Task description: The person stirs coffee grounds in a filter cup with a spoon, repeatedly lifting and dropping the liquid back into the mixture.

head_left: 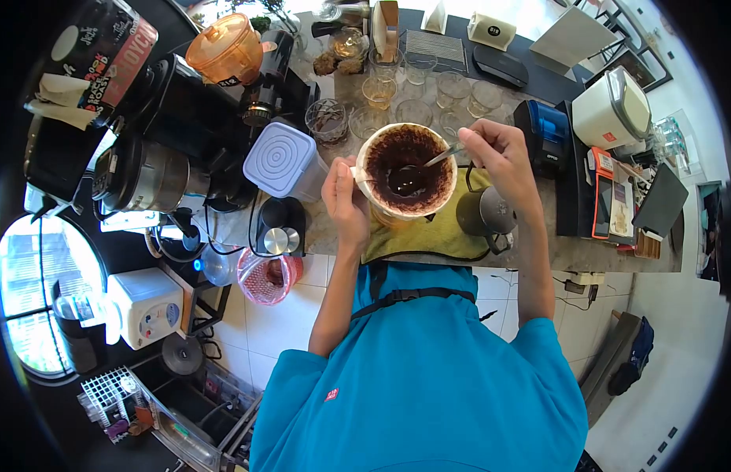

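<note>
My left hand is closed on the handle of a white cup, at the cup's left side. Dark brown powder coats the cup's inner wall, and a dark liquid lies at the bottom. Between the fingers of my right hand is a metal spoon, whose lower end reaches into the cup. Under the cup, a green cloth covers the counter's front edge. A dark grey pitcher stands on the cloth, below my right hand.
Several clear glasses stand behind the cup. To the left are a lidded container, a coffee grinder and small metal canisters. A blue-black device and a white box stand to the right.
</note>
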Motion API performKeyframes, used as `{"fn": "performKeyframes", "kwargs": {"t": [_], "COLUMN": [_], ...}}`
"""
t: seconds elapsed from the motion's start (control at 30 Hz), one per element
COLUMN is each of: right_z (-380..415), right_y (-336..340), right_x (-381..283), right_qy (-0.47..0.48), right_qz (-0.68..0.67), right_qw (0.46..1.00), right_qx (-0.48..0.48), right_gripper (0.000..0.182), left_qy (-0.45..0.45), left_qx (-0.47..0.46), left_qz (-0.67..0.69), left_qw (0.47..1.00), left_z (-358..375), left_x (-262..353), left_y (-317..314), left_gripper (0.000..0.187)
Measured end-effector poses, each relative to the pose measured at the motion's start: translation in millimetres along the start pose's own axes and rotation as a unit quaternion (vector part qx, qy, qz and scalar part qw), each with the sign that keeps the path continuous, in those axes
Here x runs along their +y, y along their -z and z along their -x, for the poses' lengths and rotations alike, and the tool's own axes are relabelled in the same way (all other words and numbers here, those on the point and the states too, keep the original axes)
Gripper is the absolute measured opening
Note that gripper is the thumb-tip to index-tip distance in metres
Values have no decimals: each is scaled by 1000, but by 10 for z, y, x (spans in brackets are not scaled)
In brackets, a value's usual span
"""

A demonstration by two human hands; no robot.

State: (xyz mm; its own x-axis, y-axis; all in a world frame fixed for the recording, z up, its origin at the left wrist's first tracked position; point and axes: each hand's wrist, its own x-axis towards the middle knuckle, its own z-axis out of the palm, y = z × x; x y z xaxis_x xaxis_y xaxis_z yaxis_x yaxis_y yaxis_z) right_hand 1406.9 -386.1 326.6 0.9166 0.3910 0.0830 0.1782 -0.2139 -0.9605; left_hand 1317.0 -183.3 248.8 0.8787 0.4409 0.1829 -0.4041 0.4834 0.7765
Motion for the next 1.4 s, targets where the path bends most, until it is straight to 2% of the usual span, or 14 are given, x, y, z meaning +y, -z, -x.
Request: {"fn": "performKeyframes", "kwargs": {"t": [0.17, 0.27, 0.33, 0.43, 0.57, 0.63, 0.67, 0.73, 0.9, 1.07, 1.2, 1.27, 1.33, 1.4], "right_z": [108, 105, 80, 50, 24, 11, -10, -9, 105, 201, 176, 180, 196, 192], "right_y": [36, 28, 10, -59, -86, -110, -118, -65, -20, -47, -81, -119, -199, -215], "right_x": [-246, -361, -371, -388, -244, -160, -131, -62, -218, -471, -479, -401, -326, -205], "right_qy": [45, 140, 234, 261, 215, 81, 85, 14, 54, 185, 197, 187, 57, 43], "right_qz": [-8, 96, 199, 258, 288, 104, 100, 38, 25, 177, 260, 270, 172, 106], "right_qw": [998, 985, 952, 930, 933, 991, 991, 999, 998, 965, 944, 943, 982, 992], "right_qx": [34, 36, 13, -20, -20, -1, -5, 1, 26, 63, 52, 55, 50, 51], "right_gripper": [26, 23, 20, 19, 21, 24, 24, 26, 26, 20, 18, 20, 23, 25], "left_qy": [-6, -8, 6, 3, -1, -9, -14, -1, 9, 11, -7, 4, 2, -1], "left_qx": [-10, -13, -10, -24, -16, -15, -13, -3, -8, -17, -12, 9, 6, 3], "left_qz": [-16, -18, -17, -22, -17, -15, -20, -4, 14, 4, -19, -32, -46, -63], "left_qw": [1000, 1000, 1000, 999, 1000, 1000, 1000, 1000, 1000, 1000, 1000, 999, 999, 998], "left_z": [-26, -40, -32, -34, -20, -34, -36, 0, -8, -4, -9, -2, 11, 14], "left_x": [13, 19, 51, 58, 51, 23, 39, 61, 39, 45, 17, 50, 25, 22], "left_y": [-7, -16, -51, -46, -29, -3, 6, -46, -36, -34, -52, -102, -57, -39], "left_gripper": [29, 28, 28, 28, 28, 28, 28, 27, 26, 26, 28, 29, 29, 30]}}
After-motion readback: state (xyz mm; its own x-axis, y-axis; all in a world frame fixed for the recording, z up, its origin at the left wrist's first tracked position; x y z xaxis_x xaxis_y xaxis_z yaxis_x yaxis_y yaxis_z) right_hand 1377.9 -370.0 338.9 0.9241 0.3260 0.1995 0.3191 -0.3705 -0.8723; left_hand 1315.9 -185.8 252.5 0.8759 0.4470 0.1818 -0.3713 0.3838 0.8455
